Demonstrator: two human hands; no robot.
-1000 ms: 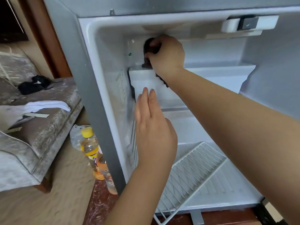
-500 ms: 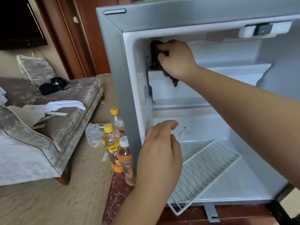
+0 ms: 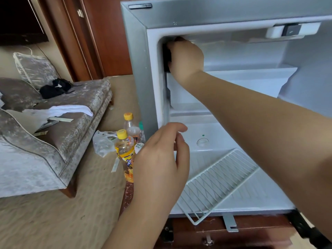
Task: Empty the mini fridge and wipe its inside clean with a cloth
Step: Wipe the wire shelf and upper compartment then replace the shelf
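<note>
Dark cloth is pressed by the right hand, fingers curled round it, into the upper left corner of the fridge. The left hand is held loosely curled, gripping nothing, at the opening. Labels on the bottles cannot be read

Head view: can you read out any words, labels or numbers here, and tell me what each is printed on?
Nothing is sharp enough to quote.
Front yellow-capped bottle: blue characters on its yellow label, too blurred to read.
White bottle cap: dark print, too small to read.
Dark badge on the mini fridge top edge: no legible text.
Dark cloth in the right hand: no writing shows.
</note>
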